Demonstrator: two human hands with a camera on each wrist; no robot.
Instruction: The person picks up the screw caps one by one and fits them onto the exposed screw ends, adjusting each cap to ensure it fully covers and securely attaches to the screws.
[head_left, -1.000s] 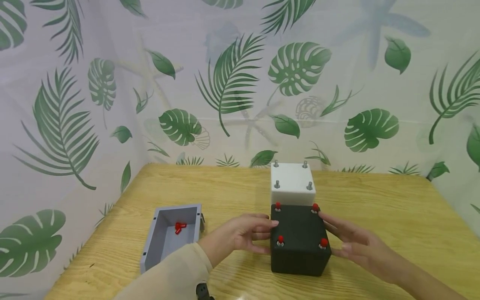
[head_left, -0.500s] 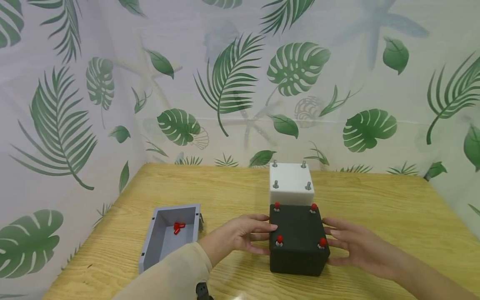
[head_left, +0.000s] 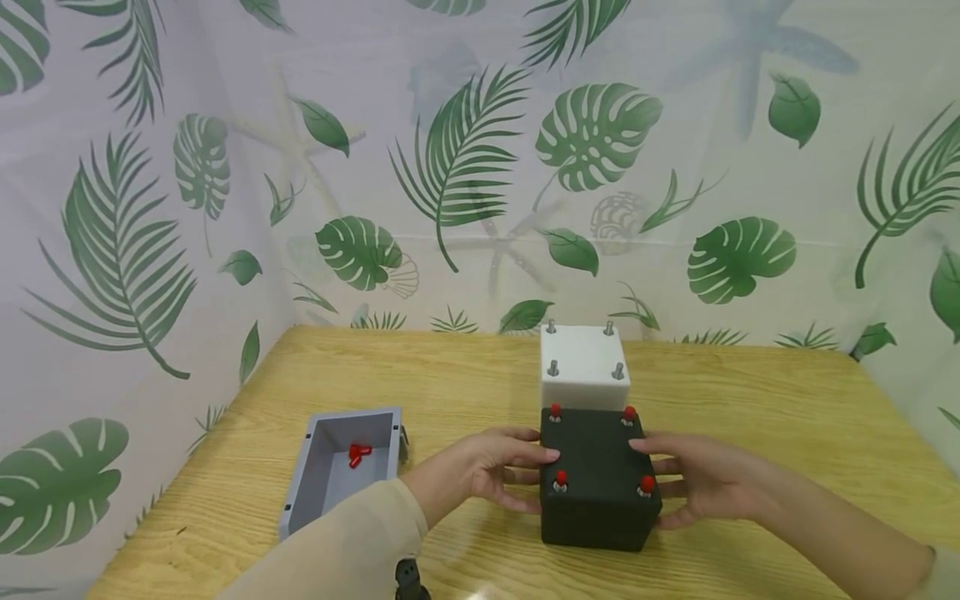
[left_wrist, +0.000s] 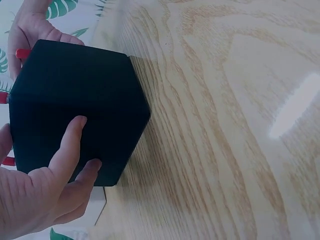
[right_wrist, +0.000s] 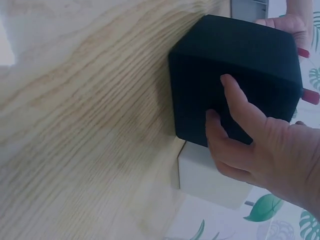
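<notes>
A black box (head_left: 600,454) sits on the wooden table between both hands, with a red cap (head_left: 561,479) over the bolt at each top corner. My left hand (head_left: 495,468) holds its left side, one digit over the top edge and the others spread down the side. On the opposite side my right hand (head_left: 708,477) grips it the same way, one fingertip on the top near the right edge. In the left wrist view, two fingertips press the dark side wall (left_wrist: 75,80). Right behind the black box stands a white box (head_left: 583,354) with bare metal bolts on top.
A grey bin (head_left: 295,487) with several loose red caps (head_left: 358,454) lies to the left, partly behind my left sleeve (head_left: 352,542). A leaf-printed curtain (head_left: 480,167) closes off the table's back and sides.
My right hand has drawn back from the black box's right side and come against it again, now with a fingertip over the top. The left hand and both boxes stay in place.
</notes>
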